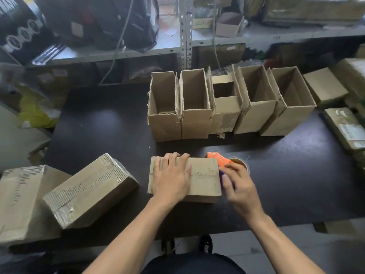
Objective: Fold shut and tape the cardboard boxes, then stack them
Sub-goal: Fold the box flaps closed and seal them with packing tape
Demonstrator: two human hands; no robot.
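Head | left hand [171,177] presses folded box [205,178] | right hand [240,186] holds tape dispenser [218,159]

text: none legible | white labels on parcel [347,131] | print too blurred

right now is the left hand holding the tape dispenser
No, the left hand lies flat on the closed box, while the right hand grips the orange tape dispenser.
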